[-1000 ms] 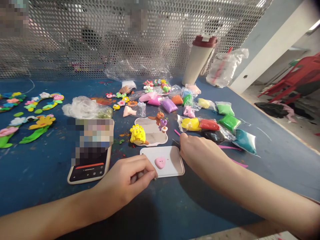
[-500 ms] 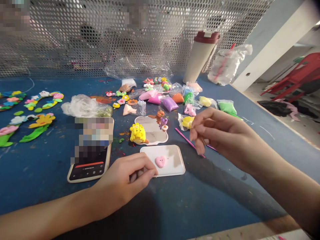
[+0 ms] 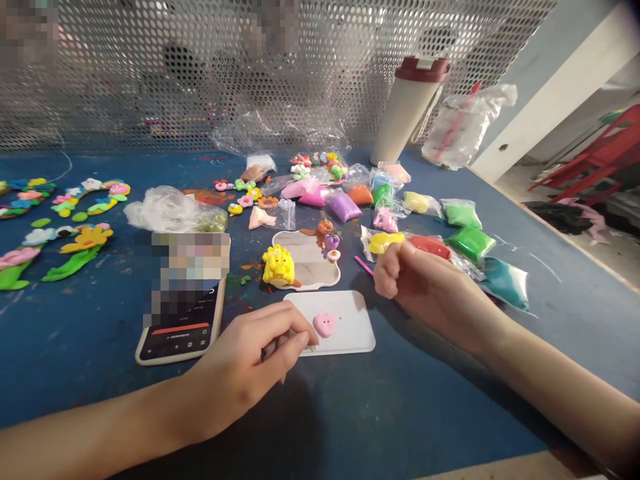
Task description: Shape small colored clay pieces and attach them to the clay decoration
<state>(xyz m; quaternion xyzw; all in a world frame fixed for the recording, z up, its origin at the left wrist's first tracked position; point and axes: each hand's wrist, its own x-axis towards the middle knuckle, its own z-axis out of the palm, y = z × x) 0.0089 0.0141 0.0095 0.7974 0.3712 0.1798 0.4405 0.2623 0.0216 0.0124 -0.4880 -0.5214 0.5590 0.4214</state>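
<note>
Two hands: well apart, left hand (image 3: 270, 347) at the white board (image 3: 357, 327), right hand (image 3: 425, 287) off its right side.
Left hand grip: fingers curled, thumb near index; fingertips over the board's left front edge. Can't tell if anything is pinched.
Right hand grip: fingers curled in, right of the board. Can't tell if it holds anything.
Pink heart (image 3: 325, 325): on the board, left of its middle, two small dark dots on its face; just beside the left fingertips.
Pink stick (image 3: 363, 265): just beyond the board's right end, partly hidden by the right hand. Contact unclear.
Framed plate (image 3: 313, 260): just beyond the board; yellow figure (image 3: 279, 265) at its left end, orange figure (image 3: 325, 228) and purple figure (image 3: 331, 241) at its right.
Phone (image 3: 190, 337): left of the board, screen up, partly blurred.
Clay packets: beyond and right of the board; yellow packet (image 3: 385, 241), red packet (image 3: 429, 247), green packet (image 3: 470, 242), teal packet (image 3: 506, 281).
Clay flowers: yellow flower (image 3: 87, 241) among others, far left of the board.
Tumbler (image 3: 410, 110): well beyond the board, to the right, dark red lid; plastic bag (image 3: 457, 133) with red straw beside it.
Blue table (image 3: 350, 413): under the board.
</note>
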